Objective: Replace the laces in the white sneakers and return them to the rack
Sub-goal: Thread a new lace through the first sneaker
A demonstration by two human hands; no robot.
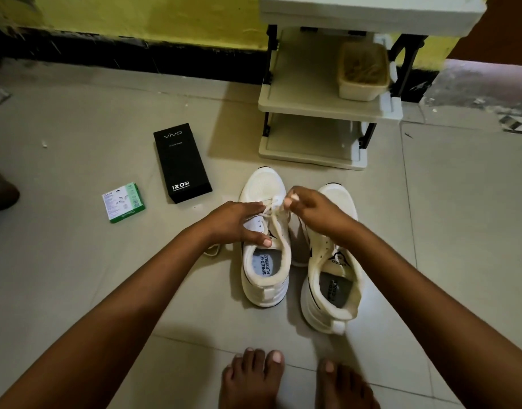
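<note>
Two white mesh sneakers: left sneaker [264,231] and right sneaker [332,261], side by side on the pale tiled floor [76,261], toes toward the cream plastic shoe rack [318,104] just beyond; bare tile on both sides. Left hand [239,222], fingers extended, rests on the left sneaker's side; right hand [315,214] pinches its cream lace [273,212]. Black carton [181,163] lies left.

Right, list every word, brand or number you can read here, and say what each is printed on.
"vivo": top of the black box.
"120W": bottom end of the black box; the small lines on it are too small to read.
"SPEED & FLEXIBLE": insole of the left sneaker.
"SPEED": tongue of the right sneaker; its insole print is partly hidden.
Green box: text too small to read.
</note>
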